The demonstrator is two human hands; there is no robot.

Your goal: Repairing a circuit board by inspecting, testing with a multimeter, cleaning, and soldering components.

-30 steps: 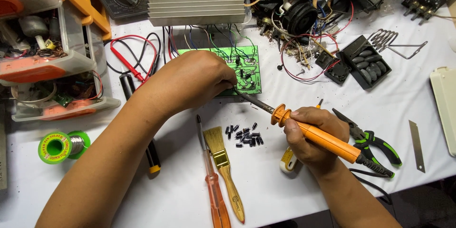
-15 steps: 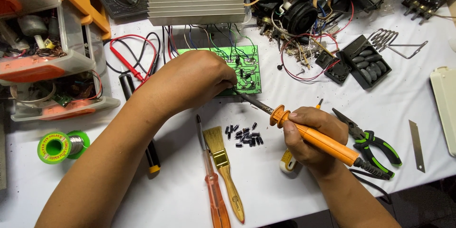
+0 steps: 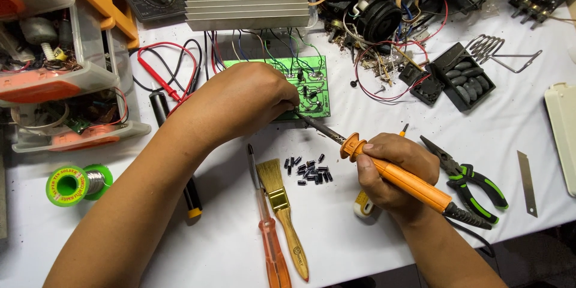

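Note:
A green circuit board (image 3: pixel 315 87) with small black parts lies on the white table, wires running from its far edge. My left hand (image 3: pixel 249 99) rests over the board's left part, fingers curled at its near edge; what they pinch is hidden. My right hand (image 3: pixel 396 171) grips an orange soldering iron (image 3: pixel 402 180). Its dark tip (image 3: pixel 303 117) reaches the board's near edge beside my left fingertips. A small pile of black capacitors (image 3: pixel 309 171) lies between my arms.
A paintbrush (image 3: pixel 282 204), an orange screwdriver (image 3: pixel 267 228) and a black-and-yellow pen (image 3: pixel 177 156) lie near my left arm. A solder spool (image 3: pixel 75 183) sits at left below plastic bins (image 3: pixel 57 84). Green-handled pliers (image 3: pixel 474 183), a blade (image 3: pixel 527 183), a heatsink (image 3: pixel 249 9) and meter probes (image 3: pixel 162 72) surround the board.
The soldering iron and my right hand have shifted very slightly left toward the board. My left hand has stayed over the board.

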